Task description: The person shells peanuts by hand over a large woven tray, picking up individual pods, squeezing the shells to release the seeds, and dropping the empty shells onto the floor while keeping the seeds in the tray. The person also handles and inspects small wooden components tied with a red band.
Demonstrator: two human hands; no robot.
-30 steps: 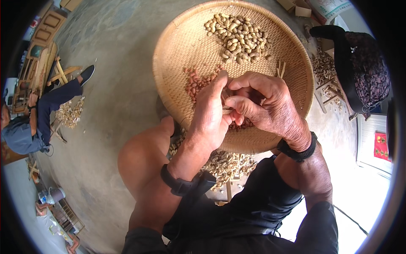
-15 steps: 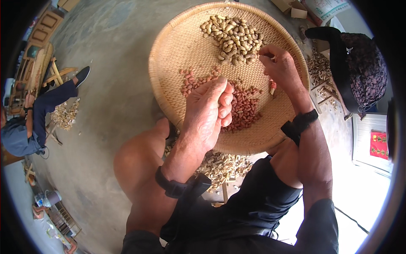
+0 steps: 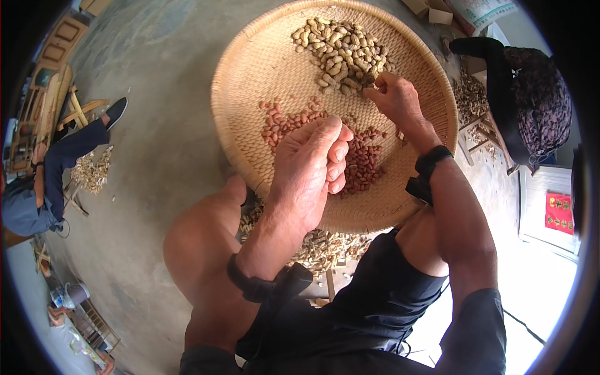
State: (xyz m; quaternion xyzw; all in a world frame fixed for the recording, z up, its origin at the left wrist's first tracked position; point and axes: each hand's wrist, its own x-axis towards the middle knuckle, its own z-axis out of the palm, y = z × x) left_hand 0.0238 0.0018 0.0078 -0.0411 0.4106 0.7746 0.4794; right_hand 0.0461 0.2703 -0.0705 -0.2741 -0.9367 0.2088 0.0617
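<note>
A round woven basket tray [image 3: 244, 100] rests across my lap, holding a heap of unshelled peanuts [image 3: 337, 53] at its far side and a spread of red-skinned peanut kernels [image 3: 362, 164] nearer me. Above the kernels is my left hand [image 3: 309, 165], closed with the thumb laid over curled fingers; whatever lies inside is hidden. My right hand [image 3: 397, 103] has its fingers pinched together at the near right edge of the unshelled heap. Its fingertips are too covered to show what they grip.
Empty peanut shells [image 3: 328, 250] lie in a heap below the tray, between my legs. At the left another person [image 3: 53, 165] sits beside more shells [image 3: 92, 169]. To the right stands a small wooden stool [image 3: 481, 134], near a dark patterned fabric item [image 3: 537, 103].
My right hand has moved slightly left to the edge of the unshelled peanuts. My left hand stays closed in nearly the same place. The whole view has shifted a little.
</note>
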